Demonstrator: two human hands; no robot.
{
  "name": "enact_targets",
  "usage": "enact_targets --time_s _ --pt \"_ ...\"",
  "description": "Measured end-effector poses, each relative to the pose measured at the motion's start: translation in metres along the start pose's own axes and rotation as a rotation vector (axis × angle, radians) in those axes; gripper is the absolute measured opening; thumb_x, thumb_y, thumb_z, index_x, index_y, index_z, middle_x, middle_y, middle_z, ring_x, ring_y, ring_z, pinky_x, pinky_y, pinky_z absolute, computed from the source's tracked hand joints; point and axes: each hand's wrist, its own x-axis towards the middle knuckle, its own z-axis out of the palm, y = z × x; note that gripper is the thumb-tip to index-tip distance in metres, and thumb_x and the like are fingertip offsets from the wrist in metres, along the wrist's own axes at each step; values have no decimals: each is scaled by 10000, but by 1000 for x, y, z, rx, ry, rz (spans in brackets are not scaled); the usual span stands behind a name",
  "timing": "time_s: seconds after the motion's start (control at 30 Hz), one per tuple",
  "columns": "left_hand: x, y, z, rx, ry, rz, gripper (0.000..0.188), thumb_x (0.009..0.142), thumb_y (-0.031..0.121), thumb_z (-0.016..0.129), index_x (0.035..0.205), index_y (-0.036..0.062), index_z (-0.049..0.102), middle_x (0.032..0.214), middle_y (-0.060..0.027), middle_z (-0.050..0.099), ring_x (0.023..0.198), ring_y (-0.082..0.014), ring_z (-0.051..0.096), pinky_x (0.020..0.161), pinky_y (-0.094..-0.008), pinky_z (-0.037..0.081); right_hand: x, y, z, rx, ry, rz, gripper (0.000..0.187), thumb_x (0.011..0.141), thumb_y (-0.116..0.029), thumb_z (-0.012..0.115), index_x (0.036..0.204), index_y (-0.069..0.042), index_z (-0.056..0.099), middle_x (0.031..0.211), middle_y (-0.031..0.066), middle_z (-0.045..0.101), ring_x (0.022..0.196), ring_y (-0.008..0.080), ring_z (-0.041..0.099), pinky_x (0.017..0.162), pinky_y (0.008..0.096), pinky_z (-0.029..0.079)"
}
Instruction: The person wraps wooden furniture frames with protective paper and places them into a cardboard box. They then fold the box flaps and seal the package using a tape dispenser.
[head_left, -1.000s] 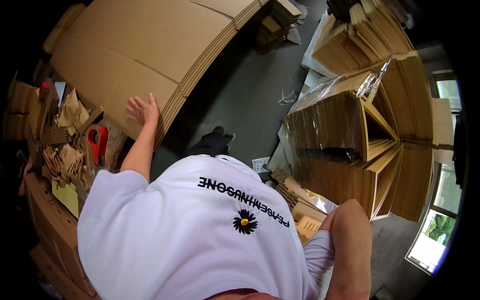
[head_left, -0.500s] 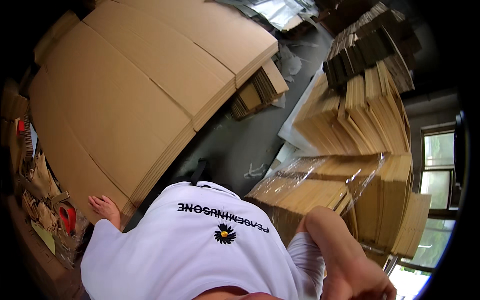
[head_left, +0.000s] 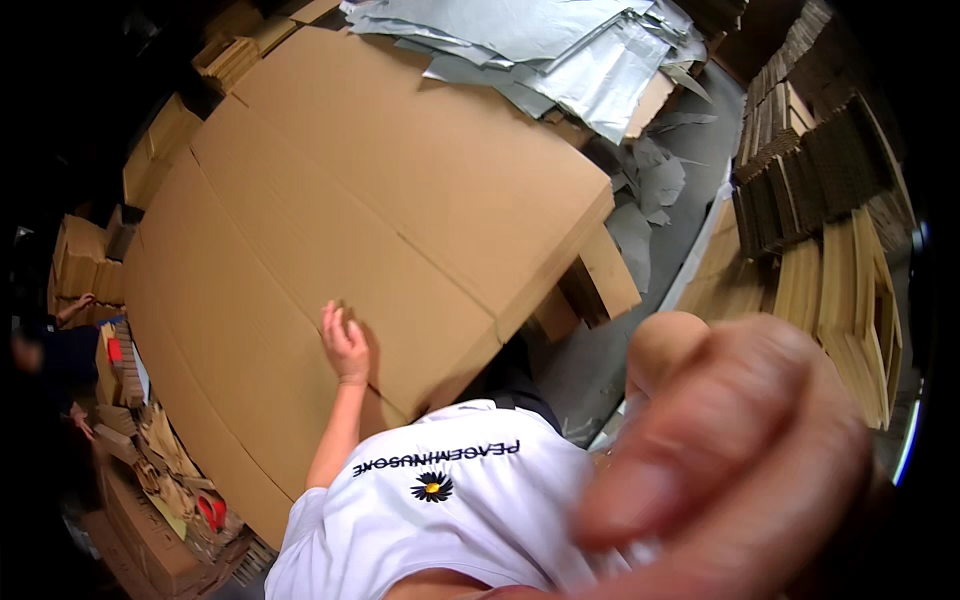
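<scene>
A broad stack of creased cardboard sheets (head_left: 300, 200) spreads out in front of me and to my left. Over its top sheet is my left hand (head_left: 345, 345), open and holding nothing, fingers slightly bent and a shadow beside it. Whether it touches the cardboard I cannot tell. Large and blurred, my right hand (head_left: 720, 440) is raised close to the camera at the lower right. Its fingers look curled, but the blur hides whether they hold anything.
Silvery-grey sheets (head_left: 540, 50) lie over the stack's far edge. Upright bundles of flat cardboard (head_left: 830, 290) line the right side, past a strip of grey floor (head_left: 690, 230). Red-handled scissors (head_left: 212, 512) lie among scraps at lower left. Another person's hand (head_left: 80, 305) shows at far left.
My left hand has left the near corner of the stack and moved forward and right over it. My right hand has risen towards the camera. The view has shifted, showing more silvery sheets.
</scene>
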Motion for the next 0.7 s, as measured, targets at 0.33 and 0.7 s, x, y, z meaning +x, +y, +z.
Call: enact_targets --time_s 0.33,0.7 --pt "239 99 279 82 -437 8 701 928 402 585 1465 24 341 1578 -157 260 1453 -379 232 1163 -574 189 -39 399 -259 -858 39 569 84 815 -53 750 881 -44 700 787 89 680 670 176 629 620 295 510" --pt "254 147 293 353 -374 75 714 916 410 577 1454 -4 355 1576 -150 272 1478 -372 177 1176 -585 105 -25 646 -378 -1327 -310 783 160 883 -270 664 844 -123 714 695 95 688 631 267 686 629 357 546"
